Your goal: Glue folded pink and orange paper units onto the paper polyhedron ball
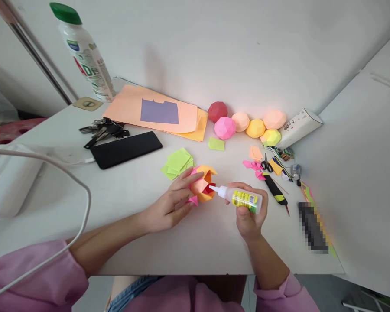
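My left hand point(172, 203) grips a half-built paper ball point(204, 186) of orange and pink folded pieces, fingers laid over its top flap. My right hand point(248, 214) is closed round a small glue bottle point(243, 199) with a yellow label, held sideways. The white nozzle points left into the open gap of the paper ball. Both rest low over the white table point(143, 234).
Green paper squares point(177, 162) lie just behind the ball. Several finished paper balls point(247, 123) line the wall. A black phone point(126, 149), keys point(102, 130), orange sheets point(156, 112), a tall bottle point(84, 52), scissors point(265, 164), a utility knife point(274, 188) and paper scraps lie around.
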The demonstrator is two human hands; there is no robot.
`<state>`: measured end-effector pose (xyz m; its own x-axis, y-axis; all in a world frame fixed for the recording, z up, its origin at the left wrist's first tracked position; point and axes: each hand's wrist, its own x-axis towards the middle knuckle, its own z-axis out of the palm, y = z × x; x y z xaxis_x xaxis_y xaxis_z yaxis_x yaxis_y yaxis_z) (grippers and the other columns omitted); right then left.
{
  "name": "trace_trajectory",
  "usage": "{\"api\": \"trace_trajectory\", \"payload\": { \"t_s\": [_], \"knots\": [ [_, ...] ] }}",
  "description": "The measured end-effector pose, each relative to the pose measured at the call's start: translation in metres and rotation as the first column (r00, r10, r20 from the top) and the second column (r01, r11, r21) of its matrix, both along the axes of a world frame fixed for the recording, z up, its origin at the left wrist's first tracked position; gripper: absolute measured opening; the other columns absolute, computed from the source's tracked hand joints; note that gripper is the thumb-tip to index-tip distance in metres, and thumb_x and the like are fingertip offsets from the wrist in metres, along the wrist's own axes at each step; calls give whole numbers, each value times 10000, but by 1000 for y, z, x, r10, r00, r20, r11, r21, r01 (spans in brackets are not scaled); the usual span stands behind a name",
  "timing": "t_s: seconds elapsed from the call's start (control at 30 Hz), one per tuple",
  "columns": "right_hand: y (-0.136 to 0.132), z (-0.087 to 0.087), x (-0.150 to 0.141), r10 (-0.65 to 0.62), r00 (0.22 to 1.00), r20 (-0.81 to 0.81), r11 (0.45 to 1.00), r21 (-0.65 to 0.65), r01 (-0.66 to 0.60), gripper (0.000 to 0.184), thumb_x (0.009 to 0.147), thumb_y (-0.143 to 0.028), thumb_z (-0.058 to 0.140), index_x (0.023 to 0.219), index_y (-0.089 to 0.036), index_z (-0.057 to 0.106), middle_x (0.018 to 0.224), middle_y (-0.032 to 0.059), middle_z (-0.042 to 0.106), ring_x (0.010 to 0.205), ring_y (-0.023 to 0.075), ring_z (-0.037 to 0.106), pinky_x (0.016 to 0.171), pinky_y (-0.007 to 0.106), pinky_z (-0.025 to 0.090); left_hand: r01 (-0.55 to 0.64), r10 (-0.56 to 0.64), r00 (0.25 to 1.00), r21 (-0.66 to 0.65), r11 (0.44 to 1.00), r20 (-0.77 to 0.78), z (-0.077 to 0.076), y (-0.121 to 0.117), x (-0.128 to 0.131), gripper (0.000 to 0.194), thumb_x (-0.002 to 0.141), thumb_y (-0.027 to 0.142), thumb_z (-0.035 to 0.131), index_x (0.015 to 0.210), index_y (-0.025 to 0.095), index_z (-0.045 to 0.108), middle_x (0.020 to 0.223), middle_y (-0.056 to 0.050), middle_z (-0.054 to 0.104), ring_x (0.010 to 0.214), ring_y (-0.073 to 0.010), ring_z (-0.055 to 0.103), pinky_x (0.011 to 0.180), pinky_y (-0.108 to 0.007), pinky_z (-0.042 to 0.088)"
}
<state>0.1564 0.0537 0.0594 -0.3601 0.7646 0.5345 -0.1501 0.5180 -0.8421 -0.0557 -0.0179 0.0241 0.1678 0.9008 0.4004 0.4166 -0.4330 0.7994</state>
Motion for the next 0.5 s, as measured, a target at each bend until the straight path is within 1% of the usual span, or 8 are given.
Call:
{"api": "trace_trajectory", "payload": {
  "t_s": [0.1,0.27,0.4,0.5],
  "knots": [
    [-1,2,-3,15,1000,17,1000,27,-15,300,859,-412,639,1055,-272,459,1059,99,663,749,190,636,623,371,524,20,-20,1000,-7,1000,-15,-3,-2,3,228,933,169,418,911,172,645,1577,-77,253,1477,-314,76,1168,-565,200],
    [-2,2,-3,26,999,23,999,46,-27,314,856,-389,650,1070,-257,460,1043,113,671,849,219,646,583,330,509,25,-23,996,25,999,-84,1,-6,8,218,918,130,431,951,167,643,1581,-88,237,1476,-317,79,1169,-559,208],
    [-2,2,-3,-10,998,54,999,52,7,317,848,-409,650,1045,-255,456,995,97,682,854,227,653,594,343,515,45,-40,993,43,998,-113,2,-6,9,240,913,116,438,1052,175,625,1589,-76,213,1479,-305,71,1182,-534,202],
    [-1,4,-3,6,999,43,999,51,-8,301,848,-400,653,1032,-253,465,978,87,681,866,226,653,617,353,521,55,-49,990,43,998,-131,0,-7,10,231,915,109,433,1031,169,624,1591,-73,207,1480,-302,68,1187,-514,210]
  ]
}}
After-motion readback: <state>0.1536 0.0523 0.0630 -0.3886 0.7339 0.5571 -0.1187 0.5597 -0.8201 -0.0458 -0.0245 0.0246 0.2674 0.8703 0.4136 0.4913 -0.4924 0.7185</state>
